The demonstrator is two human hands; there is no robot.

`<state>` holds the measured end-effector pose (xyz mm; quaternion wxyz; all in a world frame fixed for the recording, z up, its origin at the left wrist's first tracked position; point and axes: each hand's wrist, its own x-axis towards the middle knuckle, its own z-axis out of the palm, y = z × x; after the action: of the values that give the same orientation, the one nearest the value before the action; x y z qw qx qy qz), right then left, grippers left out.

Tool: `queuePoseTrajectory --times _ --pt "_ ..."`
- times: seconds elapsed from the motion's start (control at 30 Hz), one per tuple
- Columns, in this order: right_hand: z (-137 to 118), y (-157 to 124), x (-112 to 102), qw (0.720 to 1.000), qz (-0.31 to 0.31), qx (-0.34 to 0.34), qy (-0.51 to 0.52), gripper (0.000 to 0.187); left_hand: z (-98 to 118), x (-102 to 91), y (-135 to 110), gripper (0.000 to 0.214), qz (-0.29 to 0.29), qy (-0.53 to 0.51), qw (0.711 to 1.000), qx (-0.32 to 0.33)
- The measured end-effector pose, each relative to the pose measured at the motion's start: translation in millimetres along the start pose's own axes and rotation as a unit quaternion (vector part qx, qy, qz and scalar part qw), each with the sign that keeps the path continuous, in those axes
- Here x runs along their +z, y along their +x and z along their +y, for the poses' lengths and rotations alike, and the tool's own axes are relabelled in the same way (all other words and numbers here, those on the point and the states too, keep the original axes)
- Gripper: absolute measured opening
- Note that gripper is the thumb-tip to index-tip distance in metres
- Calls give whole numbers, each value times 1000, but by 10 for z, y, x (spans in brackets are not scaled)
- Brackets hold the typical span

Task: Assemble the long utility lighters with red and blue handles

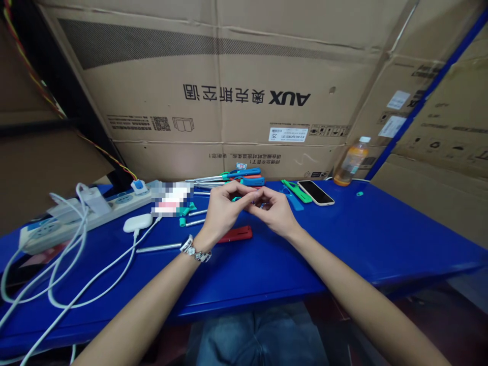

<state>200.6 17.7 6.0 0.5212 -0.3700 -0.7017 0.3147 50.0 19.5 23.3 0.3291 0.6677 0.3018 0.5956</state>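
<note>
My left hand point(224, 211) and my right hand point(277, 212) meet above the blue table point(343, 244), fingertips pinched together. Whatever small thing they hold is hidden by the fingers. Under my left wrist, which wears a silver watch point(186, 245), lies a long-nosed lighter with a red handle point(240, 233) and a metal tube. Behind my hands is a pile of similar lighters point(249, 175) with blue, red and green parts. Teal end pieces point(183, 221) on metal tubes lie left of my hands. A green handle point(298, 192) and a flat blue piece point(293, 200) lie to the right.
A phone point(316, 192), an orange drink bottle point(351, 162) and a small green piece point(359, 193) are at right. On the left lie a power strip point(122, 203), a white case point(138, 222) and looping white cables point(114, 264). Cardboard point(244, 61) stands behind the table.
</note>
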Motion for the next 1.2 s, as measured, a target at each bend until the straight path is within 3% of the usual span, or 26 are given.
queuePoseTrajectory --times 0.2,0.27,0.43,0.5,0.57,0.73,0.83,1.0,1.2 --pt "-56 3 -123 994 -108 8 31 37 46 -115 -5 18 -92 49 994 34" --pt "-47 14 -110 994 -101 8 31 38 47 -100 -8 19 -98 46 993 41" --pt "42 37 27 999 -10 -4 35 41 20 -6 -14 16 -15 35 999 20" --pt "60 35 53 999 6 -9 40 42 8 -5 -17 16 -10 27 1000 2" --pt "45 28 32 999 -9 -19 45 37 -3 -37 -18 14 -22 37 999 13" --pt "-46 24 -134 987 -144 -7 68 32 -14 -143 4 19 -82 83 991 65" --pt "-51 40 -174 989 -129 5 65 31 -13 -179 19 23 -113 84 987 71" --pt "16 70 -127 993 -80 26 82 34 -104 -303 -119 29 -82 165 982 40" --pt "69 85 -38 992 -69 19 100 35 -301 -413 -417 31 -275 294 915 -16"
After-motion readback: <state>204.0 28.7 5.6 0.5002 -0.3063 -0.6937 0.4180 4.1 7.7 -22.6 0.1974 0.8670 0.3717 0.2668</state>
